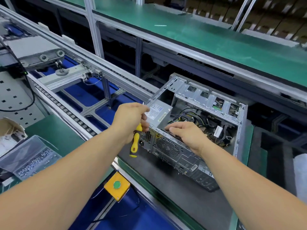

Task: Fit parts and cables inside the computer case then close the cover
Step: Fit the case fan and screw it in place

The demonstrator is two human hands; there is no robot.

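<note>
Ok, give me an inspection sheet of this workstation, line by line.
Surface: dark mat on a green-edged bench.
Job's things: open computer case lying on its side, cover off; power supply inside at its rear corner.
Clutter: clear box of screws at left.
Hands: left hand grips a yellow screwdriver; right hand rests on the case's rear edge, fingers reaching inside.
Cables: loose bundle inside the case.
Surroundings: roller conveyor; yellow box with green button.

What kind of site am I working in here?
Most likely a computer assembly line: a roller conveyor beside the bench, an open computer case on it, and a tray of screws.
</note>
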